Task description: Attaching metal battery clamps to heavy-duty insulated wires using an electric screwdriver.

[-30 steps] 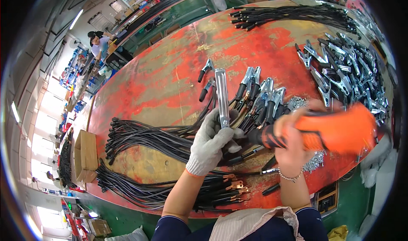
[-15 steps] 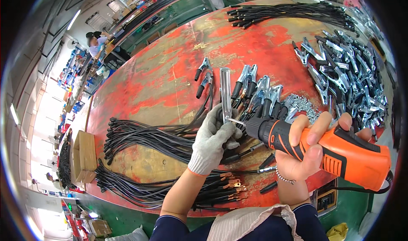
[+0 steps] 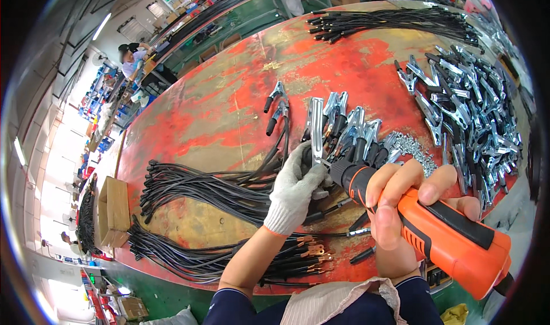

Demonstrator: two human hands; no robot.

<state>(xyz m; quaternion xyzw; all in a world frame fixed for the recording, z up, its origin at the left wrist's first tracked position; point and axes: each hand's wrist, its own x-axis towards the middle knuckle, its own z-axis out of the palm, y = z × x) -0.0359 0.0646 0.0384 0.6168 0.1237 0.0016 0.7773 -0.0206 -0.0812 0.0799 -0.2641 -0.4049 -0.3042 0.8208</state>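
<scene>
My left hand (image 3: 291, 198), in a pale knitted glove, is closed around the lower end of a silver metal clamp (image 3: 317, 124), which points up and away from me. My bare right hand (image 3: 395, 202) grips an orange and black corded electric screwdriver (image 3: 452, 239). Its bit meets the clamp's lower end, beside my left thumb; the exact contact point is too small to make out. Just beyond lie several clamps with black handles (image 3: 358, 133) and cables attached. A heap of small silver screws (image 3: 411, 147) is right of them.
A large pile of clamps (image 3: 464, 104) covers the table's right side. Black cable bundles lie at the left (image 3: 200, 187), near front (image 3: 195, 256) and far edge (image 3: 389, 22). A cardboard box (image 3: 114, 210) stands by the left edge. Another person (image 3: 132, 61) is at a distant bench.
Both hands, with the clamp and screwdriver, have shifted slightly right and nearer. The screwdriver's rear end has swung down, so the tool tilts more steeply.
</scene>
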